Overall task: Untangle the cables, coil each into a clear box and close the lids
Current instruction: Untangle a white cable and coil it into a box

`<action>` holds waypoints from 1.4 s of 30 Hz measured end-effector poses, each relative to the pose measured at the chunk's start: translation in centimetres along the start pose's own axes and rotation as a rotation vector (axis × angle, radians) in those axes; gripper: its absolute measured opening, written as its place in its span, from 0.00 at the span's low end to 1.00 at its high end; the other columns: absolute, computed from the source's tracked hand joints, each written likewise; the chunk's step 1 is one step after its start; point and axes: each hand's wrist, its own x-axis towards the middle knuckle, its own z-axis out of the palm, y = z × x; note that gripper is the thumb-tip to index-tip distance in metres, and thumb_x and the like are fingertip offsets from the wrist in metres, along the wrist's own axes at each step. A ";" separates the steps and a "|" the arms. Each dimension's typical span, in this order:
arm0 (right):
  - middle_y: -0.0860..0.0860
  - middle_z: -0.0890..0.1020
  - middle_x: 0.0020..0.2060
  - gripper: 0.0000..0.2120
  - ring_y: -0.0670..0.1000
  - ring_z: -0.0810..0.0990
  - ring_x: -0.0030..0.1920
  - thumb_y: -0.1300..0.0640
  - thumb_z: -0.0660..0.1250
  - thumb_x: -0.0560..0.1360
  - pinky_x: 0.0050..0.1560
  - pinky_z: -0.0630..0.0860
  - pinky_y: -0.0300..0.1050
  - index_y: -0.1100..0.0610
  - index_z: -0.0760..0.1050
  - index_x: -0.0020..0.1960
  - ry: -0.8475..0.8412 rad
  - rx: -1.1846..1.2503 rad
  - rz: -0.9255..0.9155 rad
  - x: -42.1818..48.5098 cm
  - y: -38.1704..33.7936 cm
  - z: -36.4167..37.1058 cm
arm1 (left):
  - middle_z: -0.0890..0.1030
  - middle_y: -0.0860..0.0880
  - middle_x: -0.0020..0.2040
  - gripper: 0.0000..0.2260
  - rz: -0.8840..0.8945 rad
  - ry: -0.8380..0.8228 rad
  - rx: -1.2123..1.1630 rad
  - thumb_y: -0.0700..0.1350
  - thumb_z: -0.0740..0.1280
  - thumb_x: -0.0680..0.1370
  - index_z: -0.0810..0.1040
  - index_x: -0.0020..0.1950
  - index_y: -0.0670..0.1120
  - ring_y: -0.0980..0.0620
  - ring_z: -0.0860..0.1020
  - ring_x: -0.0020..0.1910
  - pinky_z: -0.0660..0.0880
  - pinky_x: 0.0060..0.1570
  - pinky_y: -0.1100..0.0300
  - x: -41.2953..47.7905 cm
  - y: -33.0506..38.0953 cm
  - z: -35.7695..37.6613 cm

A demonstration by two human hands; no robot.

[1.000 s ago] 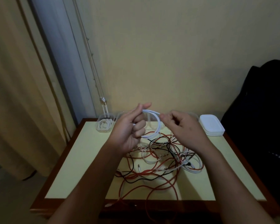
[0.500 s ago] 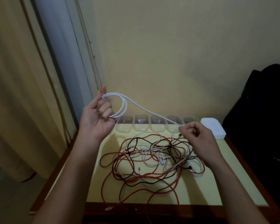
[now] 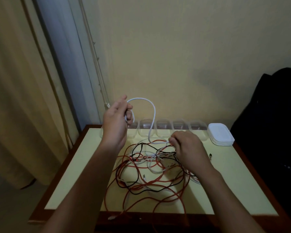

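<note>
White cable (image 3: 154, 113) arcs between left hand (image 3: 115, 122) and right hand (image 3: 189, 148), each grip pinching it.

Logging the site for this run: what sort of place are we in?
Probably a room in a home: a small wood-edged table against a plain painted wall, a beige curtain on the left, a dark bag or garment on the right.

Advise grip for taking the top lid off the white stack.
Probably pinch the top lid by its near rim, coming from the front: the lids lie flat, their stacked rims face the camera, and a clear box crowds the left side. The left hand and right hand hold the white cable now.
</note>
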 end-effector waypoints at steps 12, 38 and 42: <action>0.50 0.76 0.30 0.21 0.55 0.76 0.38 0.51 0.53 0.86 0.40 0.58 0.47 0.53 0.71 0.36 -0.197 0.169 0.380 -1.0 -2.3 0.8 | 0.74 0.50 0.33 0.07 -0.263 0.042 -0.619 0.38 0.57 0.84 0.74 0.51 0.39 0.58 0.70 0.25 0.65 0.25 0.67 2.1 1.3 -0.9; 0.45 0.66 0.21 0.24 0.44 0.65 0.24 0.48 0.62 0.83 0.28 0.61 0.36 0.53 0.68 0.30 0.077 0.468 0.186 2.5 -3.6 -4.9 | 0.75 0.47 0.35 0.14 -0.360 -0.563 0.452 0.38 0.56 0.85 0.77 0.67 0.38 0.55 0.62 0.24 0.57 0.27 0.62 -2.6 -1.4 1.1; 0.47 0.70 0.26 0.23 0.45 0.69 0.30 0.47 0.59 0.84 0.34 0.65 0.42 0.55 0.67 0.33 0.198 0.486 0.161 3.1 -4.0 -4.0 | 0.62 0.52 0.29 0.13 -0.550 -0.568 0.136 0.40 0.59 0.81 0.77 0.61 0.35 0.58 0.55 0.22 0.50 0.23 0.64 -2.8 -1.3 1.9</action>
